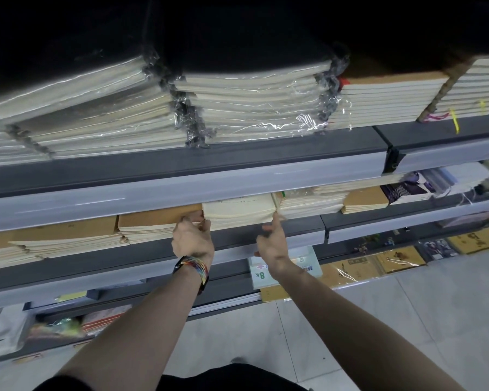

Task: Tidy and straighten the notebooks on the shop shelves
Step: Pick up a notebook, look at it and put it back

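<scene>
Cream notebooks (239, 211) are sitting stacked between both sets of fingers. The left hand (193, 239) is gripping their near left corner, fingers curled, and the right hand (273, 244) is pressing straight fingers against their right side. Pushing evenly inward, I reckon, would square them.

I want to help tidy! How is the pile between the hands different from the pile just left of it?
The pale stack has a cream top cover; the brown stack a brown one. The right hand touches the pale stack's right corner, not the brown stack. The left hand curls at the seam between them. Both are flat notebook piles on one shelf.
</scene>
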The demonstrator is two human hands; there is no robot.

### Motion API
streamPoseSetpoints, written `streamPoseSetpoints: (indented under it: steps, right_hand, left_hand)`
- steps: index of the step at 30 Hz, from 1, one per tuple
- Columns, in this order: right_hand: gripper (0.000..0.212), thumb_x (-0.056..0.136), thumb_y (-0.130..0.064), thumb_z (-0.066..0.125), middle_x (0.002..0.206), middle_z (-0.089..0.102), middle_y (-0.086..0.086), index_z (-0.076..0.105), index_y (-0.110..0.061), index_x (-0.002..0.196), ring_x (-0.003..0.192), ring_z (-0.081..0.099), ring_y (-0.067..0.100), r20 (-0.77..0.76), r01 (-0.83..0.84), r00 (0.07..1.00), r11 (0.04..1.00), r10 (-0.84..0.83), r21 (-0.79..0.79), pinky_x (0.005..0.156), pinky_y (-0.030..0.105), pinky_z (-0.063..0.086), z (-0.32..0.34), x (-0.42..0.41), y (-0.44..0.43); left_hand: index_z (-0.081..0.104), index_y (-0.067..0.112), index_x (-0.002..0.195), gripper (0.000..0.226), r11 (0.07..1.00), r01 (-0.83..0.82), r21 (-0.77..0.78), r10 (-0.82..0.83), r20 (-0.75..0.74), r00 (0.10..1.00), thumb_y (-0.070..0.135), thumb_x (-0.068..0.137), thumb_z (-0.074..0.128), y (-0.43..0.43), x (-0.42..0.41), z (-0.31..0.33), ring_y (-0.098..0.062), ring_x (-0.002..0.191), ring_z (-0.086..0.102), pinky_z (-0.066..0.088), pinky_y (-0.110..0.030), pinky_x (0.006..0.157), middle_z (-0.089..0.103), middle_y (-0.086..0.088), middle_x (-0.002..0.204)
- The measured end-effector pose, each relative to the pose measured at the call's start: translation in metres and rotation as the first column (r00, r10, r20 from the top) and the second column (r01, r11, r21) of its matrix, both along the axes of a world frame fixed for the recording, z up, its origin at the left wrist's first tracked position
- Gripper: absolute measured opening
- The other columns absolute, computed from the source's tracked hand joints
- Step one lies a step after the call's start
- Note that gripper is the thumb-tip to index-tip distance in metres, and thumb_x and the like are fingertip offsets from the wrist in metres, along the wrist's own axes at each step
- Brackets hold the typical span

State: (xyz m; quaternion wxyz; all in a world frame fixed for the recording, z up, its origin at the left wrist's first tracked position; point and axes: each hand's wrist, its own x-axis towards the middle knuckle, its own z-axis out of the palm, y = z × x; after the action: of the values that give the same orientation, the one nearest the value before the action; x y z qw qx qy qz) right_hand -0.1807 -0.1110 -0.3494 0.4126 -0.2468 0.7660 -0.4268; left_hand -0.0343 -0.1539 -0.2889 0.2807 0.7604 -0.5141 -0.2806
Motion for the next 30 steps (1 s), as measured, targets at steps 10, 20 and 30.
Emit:
streamPoseSetpoints:
  steps: [10, 20, 30]
  right_hand:
    - [0.071, 0.094, 0.001, 0.053, 0.118, 0.054, 0.005, 0.027, -0.023, 0.155, 0.105, 0.06, 0.025, -0.101, -0.027, 0.995, 1.0, 0.026, -0.007, 0.094, 0.044, 0.056, 0.003, -0.012, 0.003]
    - [0.074, 0.092, 0.004, 0.054, 0.117, 0.053, 0.002, 0.027, -0.027, 0.155, 0.107, 0.058, 0.023, -0.078, -0.071, 0.994, 0.998, 0.07, 0.001, 0.093, 0.045, 0.057, 0.002, -0.016, 0.006]
    - [0.072, 0.094, 0.002, 0.051, 0.118, 0.056, 0.001, 0.028, -0.024, 0.156, 0.107, 0.059, 0.023, -0.052, -0.106, 0.993, 0.994, 0.107, 0.031, 0.096, 0.044, 0.055, 0.013, -0.021, 0.008]
  left_hand:
    - [0.073, 0.028, 0.105, 0.015, 1.0, 0.003, -0.012, -0.002, 0.069, 0.998, 0.034, 0.091, 0.07, 0.002, 0.001, -0.009, -0.033, 0.092, 0.068, 0.046, -0.032, 0.071, 0.073, -0.005, 0.1]
    - [0.074, 0.025, 0.108, 0.017, 0.998, -0.005, -0.06, 0.009, 0.063, 0.998, 0.028, 0.095, 0.064, 0.008, -0.006, -0.01, -0.032, 0.098, 0.067, 0.049, -0.037, 0.076, 0.068, -0.002, 0.117]
    - [0.057, 0.024, 0.124, 0.036, 0.997, -0.025, -0.066, 0.021, -0.06, 0.998, 0.017, 0.09, 0.064, 0.016, -0.015, -0.002, -0.033, 0.099, 0.066, 0.051, -0.041, 0.078, 0.059, -0.001, 0.124]
